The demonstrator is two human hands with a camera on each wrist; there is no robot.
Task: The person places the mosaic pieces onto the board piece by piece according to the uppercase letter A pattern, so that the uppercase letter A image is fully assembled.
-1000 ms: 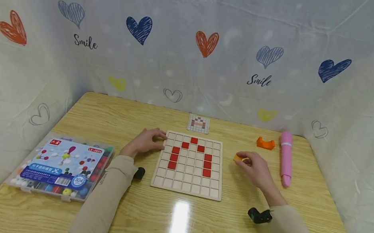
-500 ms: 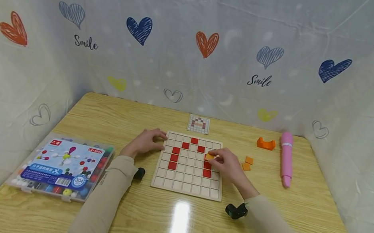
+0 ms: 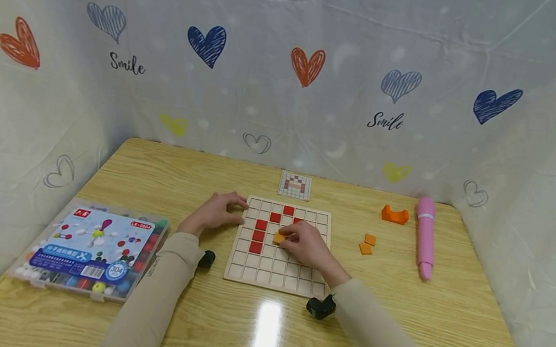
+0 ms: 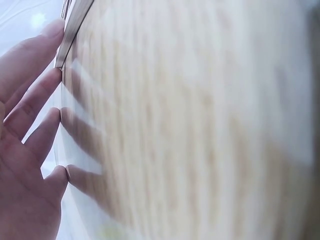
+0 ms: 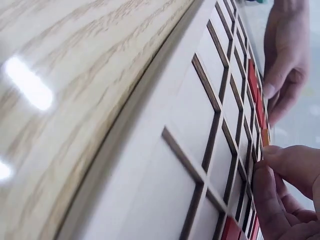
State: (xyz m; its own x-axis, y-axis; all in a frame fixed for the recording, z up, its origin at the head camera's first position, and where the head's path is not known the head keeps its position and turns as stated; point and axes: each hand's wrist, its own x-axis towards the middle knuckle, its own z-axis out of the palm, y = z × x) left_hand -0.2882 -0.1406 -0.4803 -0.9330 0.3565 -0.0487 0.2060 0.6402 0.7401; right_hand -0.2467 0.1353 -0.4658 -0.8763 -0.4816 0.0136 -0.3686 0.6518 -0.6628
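A square wooden grid board lies mid-table. Several red tiles fill cells on it; those on the right are mostly behind the right hand. My left hand rests at the board's left edge. In the left wrist view its fingertips are spread, touching the table, with thumb and index at the board's side. Over the middle of the grid, my right hand pinches an orange square tile between thumb and fingers. The right wrist view shows that tile at the fingertips; whether it sits in a cell, I cannot tell.
Two loose orange tiles lie right of the board. Beyond them are an orange cradle-shaped piece and a pink marker-like stick. A small pattern card lies behind the board. At left stands a clear box of coloured balls.
My right hand has carried an orange tile leftward from the table onto the middle of the board, uncovering two orange tiles behind it. The left hand has stayed at the board's edge.
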